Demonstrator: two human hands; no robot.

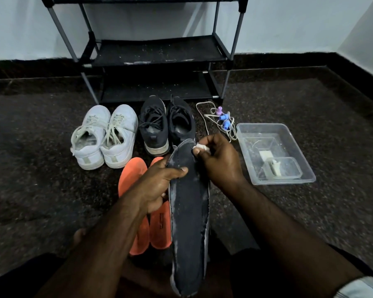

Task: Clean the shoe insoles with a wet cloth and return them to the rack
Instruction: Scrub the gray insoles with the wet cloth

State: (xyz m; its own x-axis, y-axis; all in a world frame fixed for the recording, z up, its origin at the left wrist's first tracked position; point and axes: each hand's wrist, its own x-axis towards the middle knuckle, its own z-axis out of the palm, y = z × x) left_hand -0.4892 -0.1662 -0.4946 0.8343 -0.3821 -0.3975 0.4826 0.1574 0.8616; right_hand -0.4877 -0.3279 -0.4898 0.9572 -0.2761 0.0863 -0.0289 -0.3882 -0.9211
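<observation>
Left hand [159,179] grips dark insole [188,211] mid-air, right hand [215,160] pinches white cloth [199,147] on its toe end. Below — dark speckled floor [41,168], black rack [155,52] against pale wall [30,24], clear tub [274,153], white sneakers [103,136], black shoes [166,125], orange insoles [134,175].

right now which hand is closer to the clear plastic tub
Right. The right hand, pinching a white cloth, is just left of the clear plastic tub; the left hand is farther left, beyond the dark insole.
</observation>
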